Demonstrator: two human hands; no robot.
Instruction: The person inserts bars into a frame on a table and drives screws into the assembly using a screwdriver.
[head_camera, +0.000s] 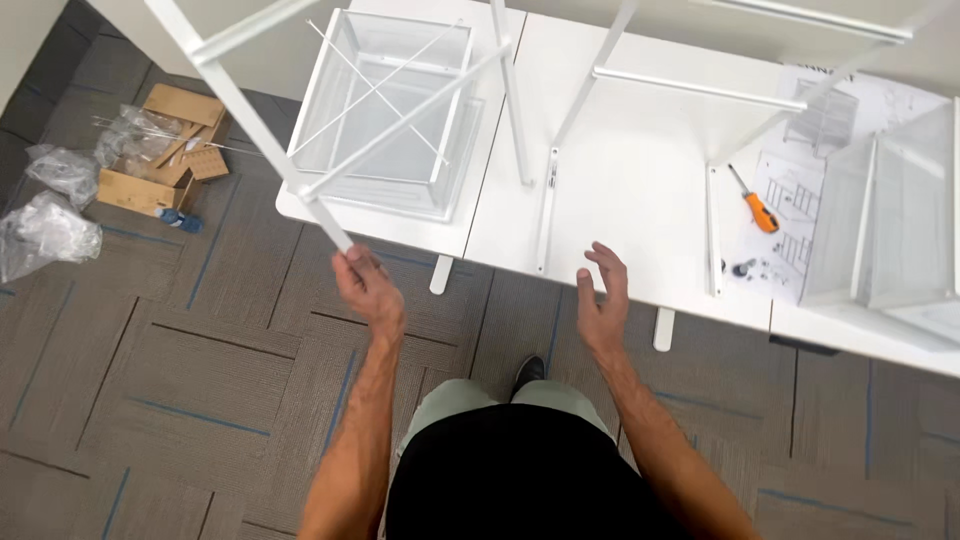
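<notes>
White metal frame stood on the white table, its legs and rails rising toward the camera, one diagonal leg running out past the near left table edge. Left hand was closed in a fist around the low end of that leg, just off the table edge. Right hand was free, fingers spread and slightly curled, palm turned left, hovering at the near edge close to a flat upright rail; it touched nothing. Thin cross wires ran diagonally across the frame over a mesh basket lying on the table beneath. Judgement: with one hand only on a leg end, the frame could twist or swing; a second grip on the near rail would likely steady it, and the pull ought to be kept gentle so the cross wires do not bend. Further right lay an orange-handled screwdriver, small screws and an instruction sheet, with more mesh baskets at the right edge. On the carpet to the left: an open cardboard box and crumpled plastic bags.
</notes>
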